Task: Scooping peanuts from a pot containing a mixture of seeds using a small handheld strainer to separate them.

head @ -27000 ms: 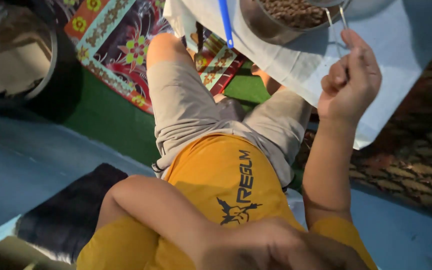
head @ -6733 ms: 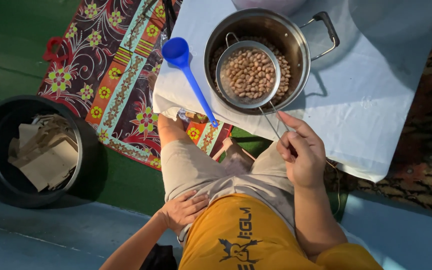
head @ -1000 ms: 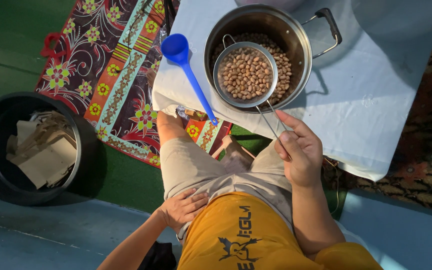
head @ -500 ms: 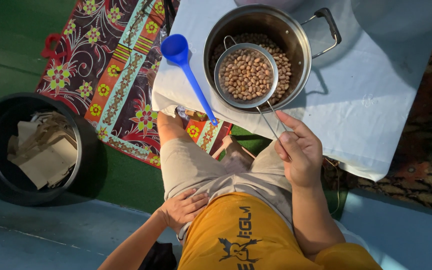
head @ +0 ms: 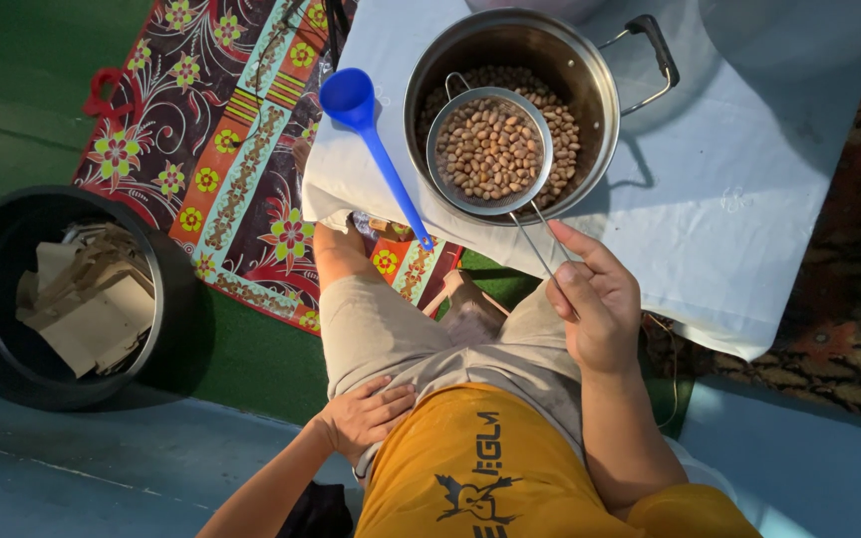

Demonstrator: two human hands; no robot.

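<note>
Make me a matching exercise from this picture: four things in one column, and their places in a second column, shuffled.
Things:
1. blue ladle
2. wire strainer
3. left hand
4. black tub

Places:
A. resting on the thigh
B. on the floor, holding cardboard pieces
C. lying on the white cloth beside the pot
D. inside the pot, full of peanuts

Pairs: 1-C, 2-D, 3-A, 4-B
</note>
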